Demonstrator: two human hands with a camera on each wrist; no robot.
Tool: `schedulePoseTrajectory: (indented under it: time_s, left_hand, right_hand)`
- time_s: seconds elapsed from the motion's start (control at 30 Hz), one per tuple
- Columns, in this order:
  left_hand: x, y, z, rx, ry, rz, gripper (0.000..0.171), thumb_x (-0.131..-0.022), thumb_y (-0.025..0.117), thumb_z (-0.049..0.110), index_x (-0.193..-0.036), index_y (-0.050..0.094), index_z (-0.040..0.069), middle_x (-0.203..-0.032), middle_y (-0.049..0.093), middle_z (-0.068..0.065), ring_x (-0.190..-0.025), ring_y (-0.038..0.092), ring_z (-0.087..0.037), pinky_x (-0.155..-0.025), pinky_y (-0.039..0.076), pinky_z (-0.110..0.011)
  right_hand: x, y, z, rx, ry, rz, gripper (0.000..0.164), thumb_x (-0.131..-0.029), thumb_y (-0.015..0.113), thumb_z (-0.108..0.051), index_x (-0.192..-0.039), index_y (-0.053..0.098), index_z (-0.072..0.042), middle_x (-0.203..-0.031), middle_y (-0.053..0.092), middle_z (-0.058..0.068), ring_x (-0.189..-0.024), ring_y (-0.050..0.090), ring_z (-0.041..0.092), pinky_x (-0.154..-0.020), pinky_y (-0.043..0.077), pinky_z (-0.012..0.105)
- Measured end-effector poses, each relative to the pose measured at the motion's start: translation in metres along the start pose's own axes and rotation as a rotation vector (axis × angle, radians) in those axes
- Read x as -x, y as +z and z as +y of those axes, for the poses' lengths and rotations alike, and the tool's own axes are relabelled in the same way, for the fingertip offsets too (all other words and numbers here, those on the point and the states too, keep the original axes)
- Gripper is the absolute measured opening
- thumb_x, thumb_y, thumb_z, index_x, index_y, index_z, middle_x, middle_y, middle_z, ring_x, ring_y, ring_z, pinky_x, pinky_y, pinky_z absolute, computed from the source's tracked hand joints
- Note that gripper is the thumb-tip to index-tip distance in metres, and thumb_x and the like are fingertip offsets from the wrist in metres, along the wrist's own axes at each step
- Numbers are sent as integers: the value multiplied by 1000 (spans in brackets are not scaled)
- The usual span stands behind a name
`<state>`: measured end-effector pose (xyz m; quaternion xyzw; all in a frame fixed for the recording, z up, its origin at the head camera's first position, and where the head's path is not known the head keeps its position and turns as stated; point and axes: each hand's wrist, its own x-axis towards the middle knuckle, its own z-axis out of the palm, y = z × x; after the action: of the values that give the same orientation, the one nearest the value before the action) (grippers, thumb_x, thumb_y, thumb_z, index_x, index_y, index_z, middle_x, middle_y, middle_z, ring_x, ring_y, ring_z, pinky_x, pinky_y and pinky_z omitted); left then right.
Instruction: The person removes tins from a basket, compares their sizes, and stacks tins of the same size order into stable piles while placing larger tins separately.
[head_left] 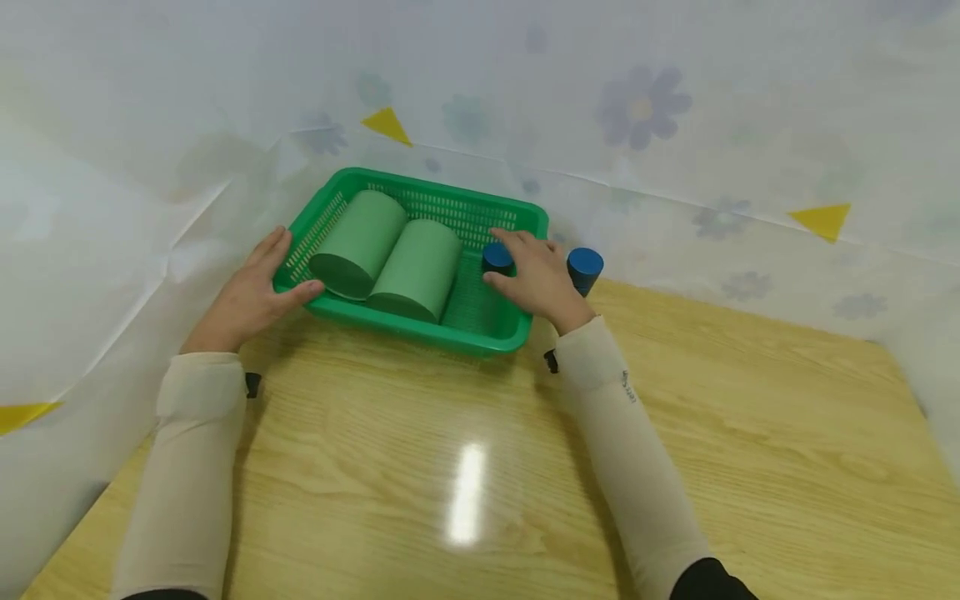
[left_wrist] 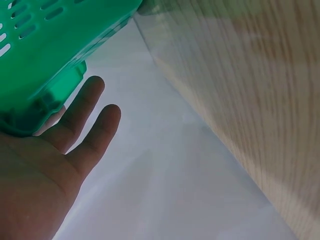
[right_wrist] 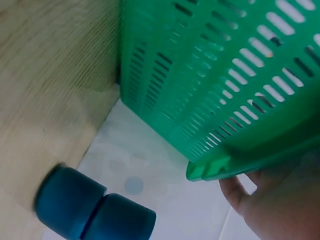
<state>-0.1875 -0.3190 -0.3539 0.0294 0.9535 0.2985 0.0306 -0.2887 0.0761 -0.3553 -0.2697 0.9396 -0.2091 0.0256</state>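
Beige sleeves (head_left: 180,492) lie nearest; beyond, the green basket (head_left: 408,328) sits toward the surface's (head_left: 360,442) far left corner; the left hand (head_left: 243,304) clasps its left rim, outer fingers spread; the right hand (head_left: 538,277) bridges the right rim, thumb and forefinger parted about a blue jar (head_left: 497,257), any pinch unclear; the plastic looks light, stiff, smooth, best held by both end rims, since two green cylinders (head_left: 367,233) might roll.

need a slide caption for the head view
Left hand and right hand at opposite ends of a green basket holding two green cylinders and a blue one.
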Motion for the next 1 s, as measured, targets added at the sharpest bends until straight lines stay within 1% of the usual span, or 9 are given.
schedulePoseTrajectory:
  time_s: [0.1, 0.13, 0.3, 0.37, 0.53, 0.6, 0.7, 0.87, 1.0]
  left_hand:
    - [1, 0, 0, 3, -8, -1, 100, -97, 58, 58, -163, -4, 17, -168, -11, 2, -152, -1, -39, -116, 10, -66]
    - [1, 0, 0, 2, -10, -5, 100, -97, 58, 59, -163, -5, 17, -168, -12, 2, -152, -2, -39, -116, 10, -66]
    - [2, 3, 1, -4, -20, -27, 101, -97, 58, 60, -162, -6, 17, -168, -13, 0, -152, -2, -40, -115, 10, -67]
    - [2, 4, 1, -4, -20, -32, 102, -97, 57, 60, -162, -7, 16, -168, -13, -1, -152, -1, -40, -116, 11, -66]
    - [2, 5, 1, 2, -17, -33, 102, -97, 58, 61, -162, -6, 16, -168, -12, -2, -152, 0, -41, -116, 11, -66]
    - [2, 5, 0, 2, -16, -26, 102, -97, 58, 61, -163, -6, 16, -168, -12, -1, -152, 1, -41, -115, 12, -66]
    - [1, 3, 0, 3, -13, -18, 102, -97, 58, 61, -163, -5, 17, -168, -12, 1, -152, 1, -41, -115, 12, -66]
    - [-1, 2, 0, 9, -16, -19, 103, -96, 59, 62, -163, -6, 18, -168, -12, 1, -152, 2, -41, -115, 12, -66]
    - [-1, 1, -1, 12, -15, -18, 102, -96, 58, 62, -163, -6, 19, -168, -13, 1, -152, 1, -41, -115, 12, -67]
  right_hand:
    - [-11, 0, 1, 34, 30, -5, 66, -102, 61, -39, -158, 36, -16, -157, 39, 12, -143, 36, 32, -111, 20, 62]
    - [-15, 0, 1, 44, 45, -19, 64, -102, 60, -38, -158, 37, -15, -157, 39, 13, -143, 36, 33, -112, 19, 63]
    - [-32, 3, 3, 73, 115, -133, 62, -103, 60, -34, -157, 38, -16, -156, 41, 14, -144, 34, 36, -114, 9, 70]
    - [-36, 4, 5, 73, 129, -173, 62, -102, 61, -33, -158, 38, -16, -155, 42, 14, -144, 32, 38, -113, 8, 71]
    - [-42, 3, 5, 126, 133, -234, 64, -102, 61, -35, -158, 37, -16, -152, 46, 15, -142, 33, 42, -110, 21, 70]
    - [-43, 3, 4, 158, 128, -244, 63, -102, 60, -36, -158, 38, -17, -150, 48, 15, -139, 36, 42, -107, 26, 68]
    - [-43, 3, 3, 183, 114, -230, 60, -102, 61, -34, -156, 42, -17, -147, 52, 14, -135, 40, 41, -104, 30, 67]
    - [-42, 1, 3, 182, 106, -209, 60, -100, 65, -32, -155, 45, -17, -148, 51, 12, -133, 41, 40, -102, 32, 64]
    - [-44, -1, 2, 198, 108, -229, 66, -97, 69, -33, -156, 43, -19, -151, 49, 11, -134, 39, 40, -103, 31, 65]
